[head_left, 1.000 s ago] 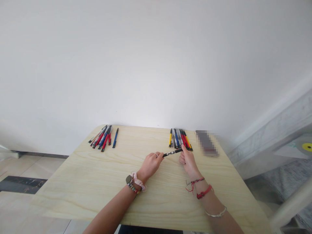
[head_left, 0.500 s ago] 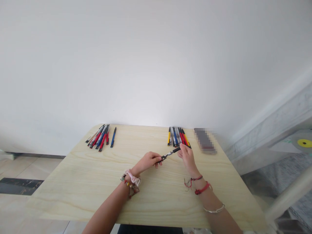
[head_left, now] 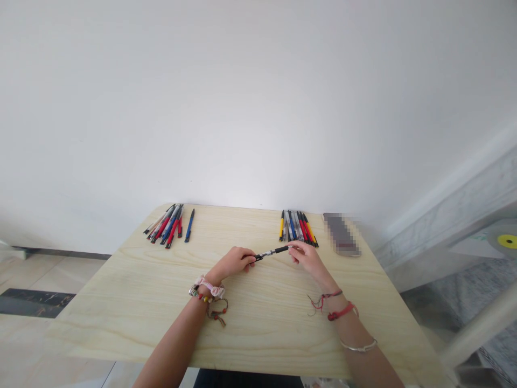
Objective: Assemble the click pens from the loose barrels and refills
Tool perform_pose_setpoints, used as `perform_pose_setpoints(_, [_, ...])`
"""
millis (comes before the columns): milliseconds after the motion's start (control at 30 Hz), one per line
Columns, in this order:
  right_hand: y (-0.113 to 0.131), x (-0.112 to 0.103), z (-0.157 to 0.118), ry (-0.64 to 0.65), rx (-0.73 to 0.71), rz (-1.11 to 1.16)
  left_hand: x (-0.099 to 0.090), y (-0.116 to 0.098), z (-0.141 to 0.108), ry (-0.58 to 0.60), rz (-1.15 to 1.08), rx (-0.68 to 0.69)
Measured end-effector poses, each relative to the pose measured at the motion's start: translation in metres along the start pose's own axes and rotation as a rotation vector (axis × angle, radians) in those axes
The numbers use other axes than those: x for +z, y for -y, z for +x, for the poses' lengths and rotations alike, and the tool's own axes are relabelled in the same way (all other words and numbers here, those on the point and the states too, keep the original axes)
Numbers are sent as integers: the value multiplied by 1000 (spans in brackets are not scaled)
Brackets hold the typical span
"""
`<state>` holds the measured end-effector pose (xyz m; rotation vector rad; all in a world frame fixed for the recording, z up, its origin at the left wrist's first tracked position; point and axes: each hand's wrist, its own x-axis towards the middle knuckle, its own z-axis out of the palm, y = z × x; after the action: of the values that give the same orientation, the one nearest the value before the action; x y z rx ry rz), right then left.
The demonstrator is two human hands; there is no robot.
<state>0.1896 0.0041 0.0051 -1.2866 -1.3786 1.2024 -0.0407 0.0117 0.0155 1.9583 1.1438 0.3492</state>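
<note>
A pen with a black grip and a pale, printed barrel [head_left: 269,253] is held above the middle of the table, nearly level and slightly higher at its right end. My left hand [head_left: 234,261] is closed around the black clip end. At the other end, the fingertips of my right hand [head_left: 306,255] pinch the tip by the black grip. Behind my right hand lies a row of pens [head_left: 294,226] in yellow, blue, red and clear. A heap of red, blue and clear pens [head_left: 165,223] lies at the far left, with one blue pen [head_left: 189,225] apart beside it.
The light wooden table [head_left: 258,323] stands against a white wall [head_left: 258,108]. A blurred-out flat, dark rectangular object [head_left: 339,231] rests at the far right of the table. Beyond the right edge are a pale bar and a disc with a yellow centre [head_left: 507,241].
Both hands and the pen have shifted slightly left. The pen lies flatter, and my right hand has turned so its fingers point left onto the tip. The pens on the table stay put.
</note>
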Motion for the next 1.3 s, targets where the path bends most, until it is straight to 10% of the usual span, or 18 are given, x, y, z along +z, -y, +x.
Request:
perform_pose_setpoints(733, [3, -2, 0, -56, -15, 27, -3, 9, 1, -8, 49, -11])
perform_pose_setpoints(1300, [1, -4, 3, -361, -24, 182, -6, 58, 10, -505, 395, -8])
